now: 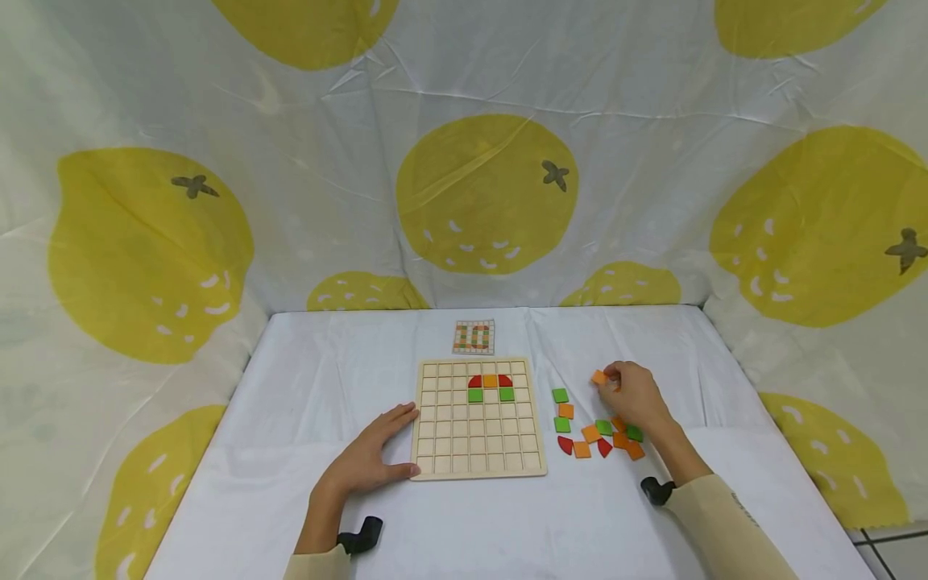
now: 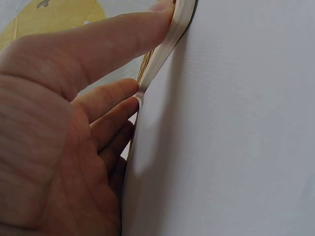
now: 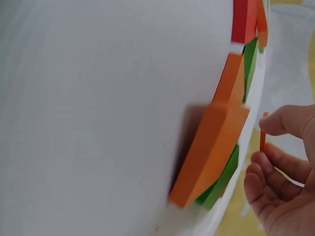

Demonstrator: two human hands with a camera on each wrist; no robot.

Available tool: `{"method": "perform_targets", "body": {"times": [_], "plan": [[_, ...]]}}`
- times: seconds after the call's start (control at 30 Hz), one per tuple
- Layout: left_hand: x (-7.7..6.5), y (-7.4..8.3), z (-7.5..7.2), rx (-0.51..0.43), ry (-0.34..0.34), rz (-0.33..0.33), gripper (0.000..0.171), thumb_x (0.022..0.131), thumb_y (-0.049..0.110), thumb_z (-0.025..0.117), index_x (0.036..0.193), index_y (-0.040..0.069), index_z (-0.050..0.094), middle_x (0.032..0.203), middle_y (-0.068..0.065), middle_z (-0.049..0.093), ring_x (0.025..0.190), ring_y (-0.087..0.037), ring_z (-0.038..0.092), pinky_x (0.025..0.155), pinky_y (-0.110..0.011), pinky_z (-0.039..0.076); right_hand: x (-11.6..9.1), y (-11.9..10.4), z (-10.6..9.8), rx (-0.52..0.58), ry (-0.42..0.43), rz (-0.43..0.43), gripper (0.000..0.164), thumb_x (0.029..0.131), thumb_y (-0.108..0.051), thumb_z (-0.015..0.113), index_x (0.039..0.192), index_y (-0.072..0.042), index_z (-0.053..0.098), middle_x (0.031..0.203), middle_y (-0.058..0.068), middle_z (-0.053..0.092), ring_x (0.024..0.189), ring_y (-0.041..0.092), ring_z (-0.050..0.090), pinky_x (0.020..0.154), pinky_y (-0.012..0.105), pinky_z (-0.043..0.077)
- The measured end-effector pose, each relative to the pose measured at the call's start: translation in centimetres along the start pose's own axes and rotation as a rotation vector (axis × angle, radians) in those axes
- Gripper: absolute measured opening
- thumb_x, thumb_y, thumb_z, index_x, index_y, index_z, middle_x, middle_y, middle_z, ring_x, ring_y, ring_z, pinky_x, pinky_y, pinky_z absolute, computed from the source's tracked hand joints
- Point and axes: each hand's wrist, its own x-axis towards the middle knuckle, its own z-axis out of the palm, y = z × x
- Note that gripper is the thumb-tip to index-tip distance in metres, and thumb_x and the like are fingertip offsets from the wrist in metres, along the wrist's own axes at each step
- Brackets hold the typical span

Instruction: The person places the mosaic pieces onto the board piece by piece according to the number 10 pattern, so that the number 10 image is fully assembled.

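Note:
My right hand (image 1: pixel 635 395) pinches an orange square tile (image 1: pixel 598 377) between thumb and fingers, behind the pile of loose tiles. In the right wrist view the held tile (image 3: pixel 263 132) shows edge-on. My left hand (image 1: pixel 371 453) rests against the left side of a wooden grid board (image 1: pixel 478 439), thumb near its front corner, fingers stretched along the edge. Near the board's back sit two red quarter-round tiles (image 1: pixel 474 381) with an orange square (image 1: pixel 490 381) between them. A green square (image 1: pixel 474 395) lies in front of each red one.
Loose green, orange and red tiles (image 1: pixel 582 449) lie right of the board, some overlapping, below the right hand. Behind the board is a small printed pattern card (image 1: pixel 474 337). A white cloth covers the table (image 1: pixel 464 524); lemon-print fabric (image 1: pixel 486 193) hangs at the back and sides.

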Motion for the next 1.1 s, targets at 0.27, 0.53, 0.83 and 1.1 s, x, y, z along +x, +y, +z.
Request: {"method": "perform_targets", "body": {"times": [0.27, 0.53, 0.83, 1.1], "plan": [[-0.1, 0.0, -0.1, 0.0, 0.006, 0.013, 0.091, 0.08, 0.04, 0.086, 0.158, 0.019, 0.044, 0.168, -0.002, 0.035, 0.157, -0.035, 0.026, 0.122, -0.063, 0.028, -0.8, -3.6, 1.4, 0.03, -0.05, -0.078, 0.031, 0.093, -0.024, 0.071, 0.115, -0.003, 0.071, 0.107, 0.011, 0.069, 0.097, 0.027, 0.06, 0.088, 0.046, 0.056], [-0.1, 0.0, -0.1, -0.003, -0.002, 0.006, 0.091, 0.081, 0.043, 0.085, 0.158, 0.02, 0.044, 0.168, 0.0, 0.035, 0.158, -0.034, 0.026, 0.123, -0.062, 0.028, -0.9, -6.8, 3.3, 0.058, -0.163, -0.271, 0.024, 0.09, -0.016, 0.075, 0.112, -0.007, 0.073, 0.102, 0.002, 0.069, 0.092, 0.019, 0.061, 0.084, 0.037, 0.056], [-0.1, 0.0, -0.2, 0.002, 0.002, -0.001, 0.091, 0.081, 0.043, 0.085, 0.158, 0.021, 0.044, 0.168, 0.0, 0.035, 0.158, -0.034, 0.026, 0.122, -0.062, 0.028, -1.1, -9.8, 5.1, 0.047, -0.256, -0.337, 0.024, 0.09, -0.02, 0.076, 0.112, -0.01, 0.073, 0.1, -0.005, 0.067, 0.091, 0.013, 0.058, 0.085, 0.034, 0.055], [0.0, 0.2, -0.1, 0.007, 0.01, 0.028, 0.09, 0.081, 0.043, 0.085, 0.157, 0.017, 0.045, 0.167, -0.003, 0.037, 0.156, -0.037, 0.029, 0.12, -0.064, 0.031, -1.1, -11.1, 6.1, -0.018, -0.322, -0.401, 0.02, 0.089, -0.018, 0.078, 0.107, -0.01, 0.073, 0.098, -0.005, 0.066, 0.084, 0.011, 0.054, 0.078, 0.028, 0.051]]}}
